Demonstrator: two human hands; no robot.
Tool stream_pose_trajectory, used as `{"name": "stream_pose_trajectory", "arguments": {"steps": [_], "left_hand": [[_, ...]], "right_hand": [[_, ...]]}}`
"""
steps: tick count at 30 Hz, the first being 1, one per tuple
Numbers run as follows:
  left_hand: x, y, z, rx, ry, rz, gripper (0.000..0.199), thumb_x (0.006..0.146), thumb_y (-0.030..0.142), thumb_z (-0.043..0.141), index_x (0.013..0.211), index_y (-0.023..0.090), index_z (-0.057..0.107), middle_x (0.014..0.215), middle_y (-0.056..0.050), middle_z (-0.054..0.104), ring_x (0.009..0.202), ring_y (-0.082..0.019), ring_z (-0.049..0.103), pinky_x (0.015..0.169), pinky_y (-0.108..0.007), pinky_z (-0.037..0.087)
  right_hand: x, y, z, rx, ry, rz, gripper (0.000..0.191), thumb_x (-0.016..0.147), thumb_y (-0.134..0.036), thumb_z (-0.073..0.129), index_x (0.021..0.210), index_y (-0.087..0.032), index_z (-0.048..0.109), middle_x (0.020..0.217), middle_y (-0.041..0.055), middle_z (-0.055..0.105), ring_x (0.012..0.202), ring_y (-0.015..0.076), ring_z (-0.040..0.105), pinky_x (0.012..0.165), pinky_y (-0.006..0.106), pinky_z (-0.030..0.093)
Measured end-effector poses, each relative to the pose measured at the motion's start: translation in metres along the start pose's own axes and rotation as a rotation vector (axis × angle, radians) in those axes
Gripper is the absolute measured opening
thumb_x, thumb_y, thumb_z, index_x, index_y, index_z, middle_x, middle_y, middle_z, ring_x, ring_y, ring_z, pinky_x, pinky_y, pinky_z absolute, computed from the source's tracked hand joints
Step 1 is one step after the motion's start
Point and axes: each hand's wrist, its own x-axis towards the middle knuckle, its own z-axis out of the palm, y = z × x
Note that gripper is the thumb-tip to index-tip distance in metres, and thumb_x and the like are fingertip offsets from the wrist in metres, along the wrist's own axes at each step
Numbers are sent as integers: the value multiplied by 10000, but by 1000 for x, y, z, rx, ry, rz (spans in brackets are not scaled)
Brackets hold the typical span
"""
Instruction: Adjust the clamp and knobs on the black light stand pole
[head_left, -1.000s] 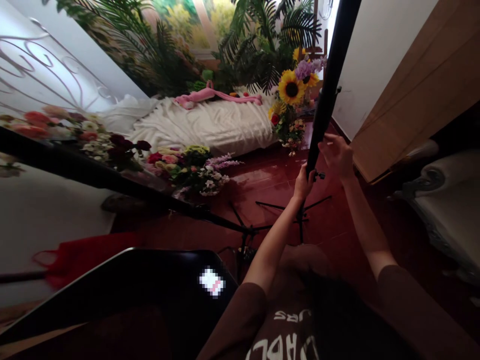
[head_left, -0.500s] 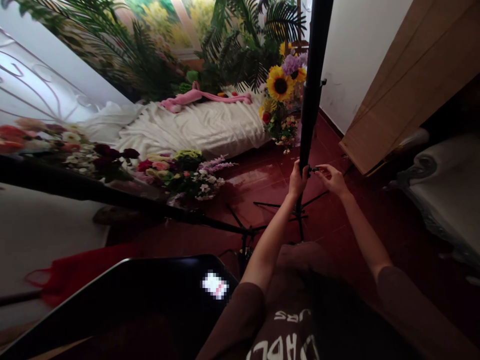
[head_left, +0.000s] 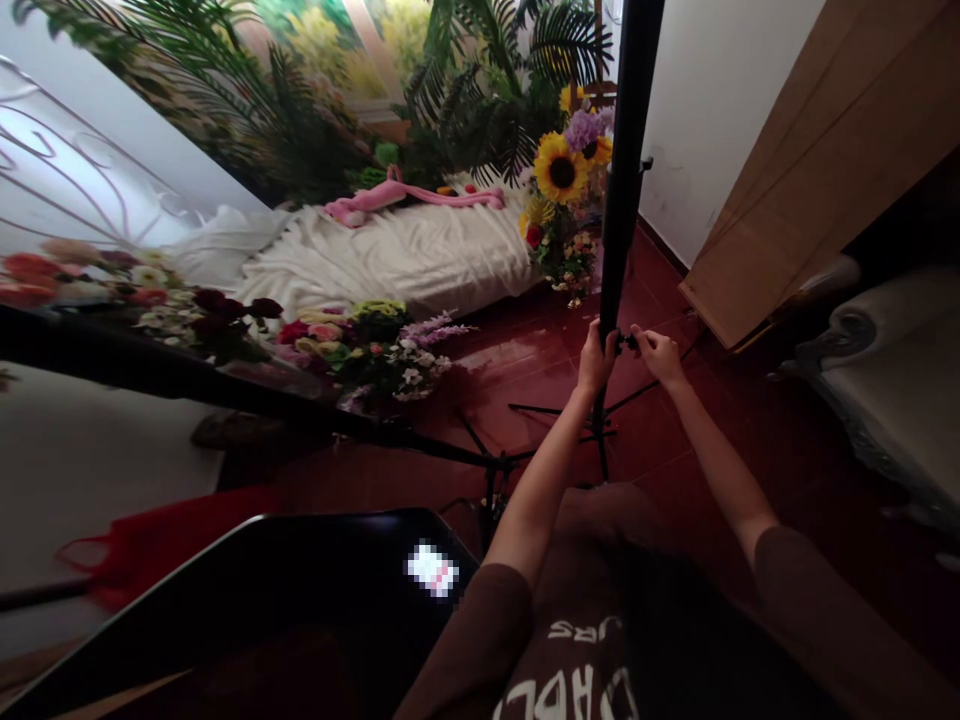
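Black pole (head_left: 620, 200) is being clasped by the left hand (head_left: 594, 365); its knob (head_left: 626, 342), at three o'clock, is being pinched by the right hand (head_left: 662, 358), turning seemingly being required.

Stand (head_left: 618, 210) between flowers (head_left: 386, 345) and board (head_left: 795, 190), toy (head_left: 360, 207) on sheet (head_left: 390, 250)

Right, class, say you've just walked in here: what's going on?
A person in a dark brown printed shirt grips a tall, round black pole with the left hand, while the right hand appears to pinch the small black knob on its side. Whether the knob is turning can't be told. The pole stands on thin, spread black legs over a glossy red tiled floor. Beyond, a long-limbed pink plush toy lies on crumpled cream cloth.
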Motion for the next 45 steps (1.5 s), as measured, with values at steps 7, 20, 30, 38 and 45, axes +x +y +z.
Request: {"name": "stream_pose_trajectory", "arguments": {"steps": [7,20,30,38,45], "left_hand": [[0,-1,0,20,15,14,371,935,451,432,1213,207,462,868,-46,640,745,-135,607,716,-262,468],[-31,-6,-20,-101,-4,-60,462,915,521,440,1231,194,521,1165,-112,638,1001,-154,632,875,-283,487],[-159,-87,-183,75,763,-554,583,893,643,290,846,151,599,821,-67,639,751,-138,597,725,-270,474],[-144,-51,-298,307,1279,-242,487,909,630,324,988,176,481,996,-72,574,927,-139,568,885,-276,447],[-123,-56,-338,272,896,-191,678,829,758,304,1047,166,552,1001,-103,619,900,-166,599,887,-327,473]], "right_hand": [[22,1,7,615,-349,572,501,935,-478,479,522,-195,457,317,-60,367,263,47,300,302,172,209],[-16,-3,24,1454,-536,917,323,983,-270,340,774,-179,568,518,-55,574,422,42,508,432,111,418],[-71,21,80,1275,-678,1077,205,963,-276,427,951,-173,604,685,2,697,481,70,617,411,136,486],[-82,-10,132,1106,-863,1103,173,950,-236,421,978,-199,588,766,9,720,536,74,657,426,136,513],[-84,-41,181,1079,-1061,1085,146,924,-213,454,984,-197,587,786,15,719,585,86,669,465,153,536]]}}
